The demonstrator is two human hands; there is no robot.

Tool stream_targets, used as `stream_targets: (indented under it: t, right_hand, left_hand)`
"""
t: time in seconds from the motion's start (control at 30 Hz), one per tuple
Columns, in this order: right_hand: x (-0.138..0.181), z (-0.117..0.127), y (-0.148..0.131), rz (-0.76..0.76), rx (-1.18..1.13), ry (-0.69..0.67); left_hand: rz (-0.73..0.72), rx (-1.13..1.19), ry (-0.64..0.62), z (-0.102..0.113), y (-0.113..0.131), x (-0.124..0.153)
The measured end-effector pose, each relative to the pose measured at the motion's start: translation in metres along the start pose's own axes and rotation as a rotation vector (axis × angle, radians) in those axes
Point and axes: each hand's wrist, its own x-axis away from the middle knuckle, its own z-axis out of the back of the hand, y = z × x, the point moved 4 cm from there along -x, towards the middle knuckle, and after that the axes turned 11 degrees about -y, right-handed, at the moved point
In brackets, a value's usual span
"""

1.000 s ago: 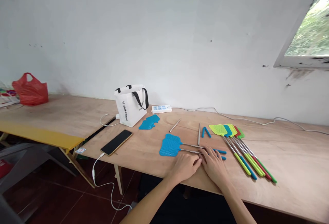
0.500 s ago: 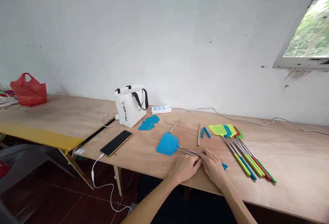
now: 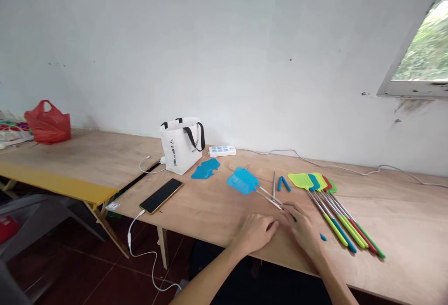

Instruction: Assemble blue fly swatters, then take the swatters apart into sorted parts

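A pair of overlapping blue fly swatters point(image 3: 242, 180) lies over the table, their two thin metal rods running into my right hand point(image 3: 301, 226). That hand is closed round the rods near the blue handles, and a blue handle tip point(image 3: 322, 237) shows beyond it. My left hand point(image 3: 256, 233) rests by the table's front edge, thumb and fingers loosely apart, with nothing visible in it. Behind the swatters are a loose metal rod point(image 3: 274, 186) and two short blue handles point(image 3: 284, 183). Blue swatter heads point(image 3: 206, 169) without rods lie farther left.
Several assembled swatters point(image 3: 341, 216) in yellow, blue, red and green lie fanned at right. A white bag point(image 3: 182, 149), a power strip point(image 3: 222, 150) and a phone point(image 3: 161, 196) on a cable are at left. A red plastic bag point(image 3: 49, 125) stands on the adjoining table point(image 3: 101, 155).
My right hand has shifted right with the blue swatters, whose heads moved right and away from me, covering most of the rod behind. My left hand has come away from the rods.
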Motion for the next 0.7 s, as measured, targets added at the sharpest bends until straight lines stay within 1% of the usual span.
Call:
stream_targets:
  t: [0.13, 0.2, 0.23, 0.3, 0.37, 0.43, 0.53, 0.6, 0.7]
  right_hand:
    - [0.001, 0.037, 0.024, -0.189, 0.02, 0.251]
    - [0.006, 0.051, 0.042, -0.313, 0.077, 0.298]
    - [0.009, 0.055, 0.053, -0.374, 0.12, 0.289]
    - [0.014, 0.055, 0.073, -0.451, 0.248, 0.185]
    - [0.017, 0.047, 0.086, -0.438, 0.433, 0.04]
    - [0.02, 0.036, 0.093, -0.392, 0.595, -0.044]
    - [0.022, 0.02, 0.094, -0.38, 0.713, -0.078]
    - [0.023, 0.015, 0.091, -0.394, 0.724, -0.082]
    - [0.023, 0.015, 0.083, -0.396, 0.69, -0.061]
  left_hand:
    - [0.005, -0.003, -0.009, 0.0, 0.001, 0.0]
    - [0.006, 0.005, -0.013, 0.0, 0.001, 0.0]
    - [0.006, 0.009, -0.014, 0.0, 0.001, 0.0]
    - [0.007, 0.012, -0.008, -0.001, 0.0, 0.0]
    - [0.002, 0.009, 0.003, -0.002, 0.0, 0.001]
    - [-0.001, 0.002, 0.007, -0.003, -0.001, 0.001]
    - [0.002, 0.001, 0.006, -0.003, -0.001, 0.001]
    - [0.003, 0.005, 0.0, -0.002, -0.001, 0.001]
    - [0.0, 0.008, -0.013, 0.0, 0.001, 0.001]
